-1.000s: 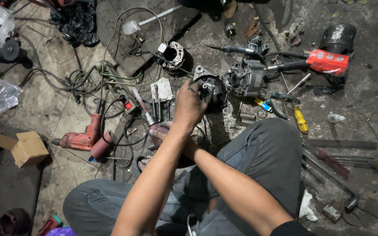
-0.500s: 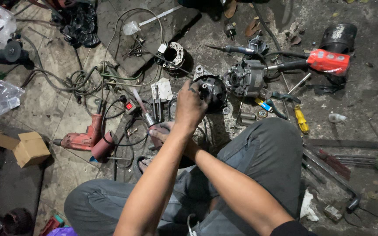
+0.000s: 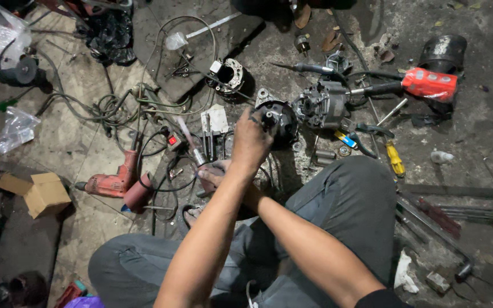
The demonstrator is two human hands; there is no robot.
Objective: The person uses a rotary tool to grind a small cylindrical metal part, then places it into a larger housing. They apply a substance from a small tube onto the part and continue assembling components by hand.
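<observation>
You sit on stained concrete floor (image 3: 486,131); your left hand (image 3: 250,138) grips the round motor housing (image 3: 281,117) at twelve o'clock, right hand (image 3: 215,173) clenched around a thin tool.

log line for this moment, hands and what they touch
left hand: on round black motor part | right hand: below it, grip hidden | red drill: on floor, untouched
</observation>
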